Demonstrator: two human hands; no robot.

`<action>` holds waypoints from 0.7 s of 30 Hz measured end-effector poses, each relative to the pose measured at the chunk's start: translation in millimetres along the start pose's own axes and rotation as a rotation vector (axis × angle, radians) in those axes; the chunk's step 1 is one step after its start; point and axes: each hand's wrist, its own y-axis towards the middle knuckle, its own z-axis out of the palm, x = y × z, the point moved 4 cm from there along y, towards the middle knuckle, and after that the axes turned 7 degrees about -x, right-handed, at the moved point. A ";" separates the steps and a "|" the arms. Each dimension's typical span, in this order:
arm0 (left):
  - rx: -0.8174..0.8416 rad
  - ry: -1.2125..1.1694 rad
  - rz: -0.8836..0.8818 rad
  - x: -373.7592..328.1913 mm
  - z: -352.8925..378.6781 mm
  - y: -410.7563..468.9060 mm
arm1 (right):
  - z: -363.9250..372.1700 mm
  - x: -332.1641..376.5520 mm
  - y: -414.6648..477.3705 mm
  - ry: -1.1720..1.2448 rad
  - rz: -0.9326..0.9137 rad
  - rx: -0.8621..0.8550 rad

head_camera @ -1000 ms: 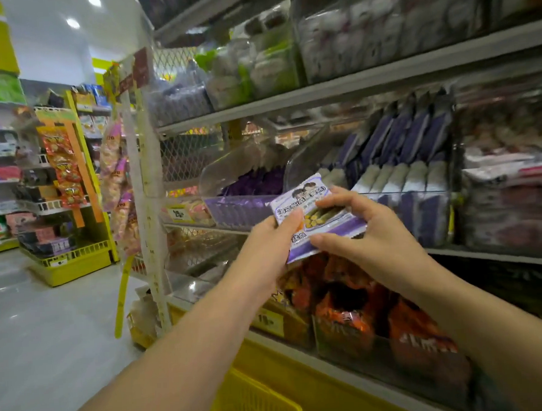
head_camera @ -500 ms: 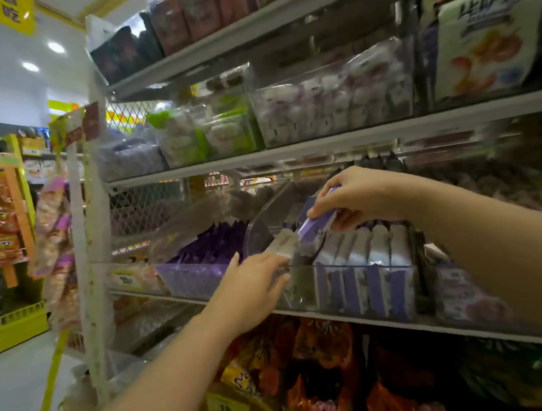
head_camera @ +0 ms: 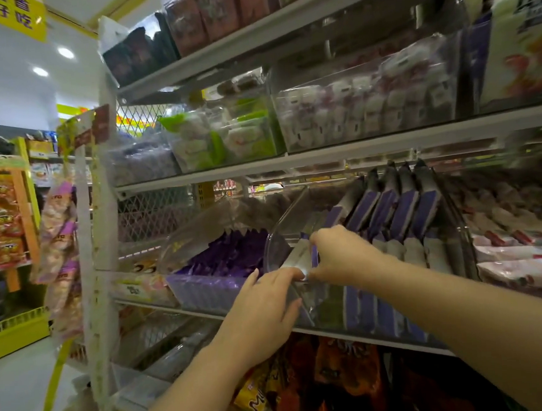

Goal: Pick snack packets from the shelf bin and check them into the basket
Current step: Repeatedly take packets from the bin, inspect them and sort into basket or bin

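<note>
The right hand is reaching into the front left corner of the clear shelf bin and its grip is clasping a snack packet, fingers curled over the packet's right side. The packet is standing on edge like the rows of packets behind it, its long axis leaning up and back into the bin, so the way out is probably lying up and towards the person, over the bin's front lip. The left hand is sitting just below and to the left, its grip released, fingers spread against the bin's clear front wall, with a fingertip touching near the packet's lower end. The right hand is the nearer one and is doing the lifting, while the left seems to be steadying the bin. The basket is not showing in this view, so the drop is likely lying downward and off frame
</note>
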 end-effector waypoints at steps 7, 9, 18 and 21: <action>-0.038 -0.042 -0.044 -3.2 1.0 0.4 | -9.0 -19.2 -15.3 0.072 -0.116 0.302; -0.046 -0.021 -0.017 -10.9 2.5 2.1 | -23.2 -26.7 -18.5 0.107 -0.150 0.345; 0.071 0.094 0.129 -31.3 12.0 21.0 | -26.6 -31.1 -20.1 -0.093 -0.361 0.467; 0.096 0.182 0.159 -22.8 7.2 23.6 | -21.2 -30.7 -14.3 -0.086 -0.353 0.427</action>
